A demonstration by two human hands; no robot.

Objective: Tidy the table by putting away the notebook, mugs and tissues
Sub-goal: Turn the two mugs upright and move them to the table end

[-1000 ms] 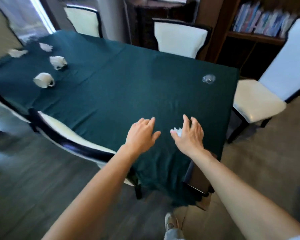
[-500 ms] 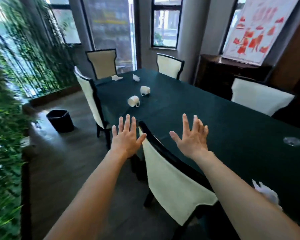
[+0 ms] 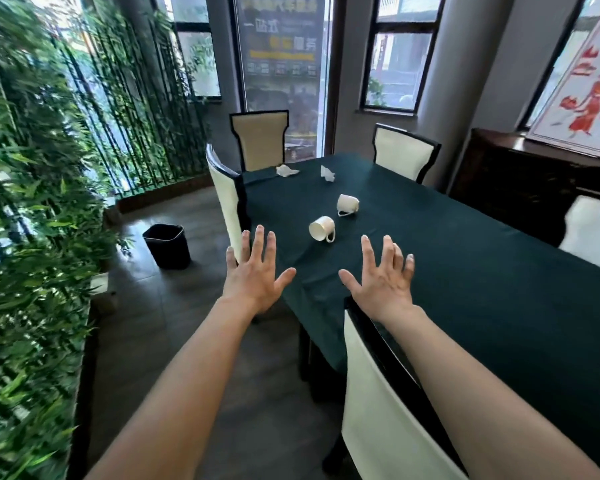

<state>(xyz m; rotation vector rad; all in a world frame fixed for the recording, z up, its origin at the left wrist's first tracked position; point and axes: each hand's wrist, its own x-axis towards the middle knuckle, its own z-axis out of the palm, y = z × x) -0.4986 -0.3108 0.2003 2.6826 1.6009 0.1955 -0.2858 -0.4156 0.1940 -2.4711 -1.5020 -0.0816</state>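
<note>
Mugs and tissues lie on the desk (image 3: pixel 465 271), which wears a dark green cloth. Beside the desk's left edge, on the floor, stands a black waste bin (image 3: pixel 168 245). A cream chair (image 3: pixel 388 420) sits tucked at the desk's near edge. The left hand (image 3: pixel 253 275) and right hand (image 3: pixel 383 282) hover empty over the desk's near end, palms down, fingers (image 3: pixel 368 252) spread apart. The nearer white mug (image 3: pixel 321 228) lies on its side mid-desk; the farther white mug (image 3: pixel 347 204) lies tipped just beyond it. Two crumpled tissues, the left tissue (image 3: pixel 286 170) and the right tissue (image 3: pixel 327 173), rest at the desk's far end.
</note>
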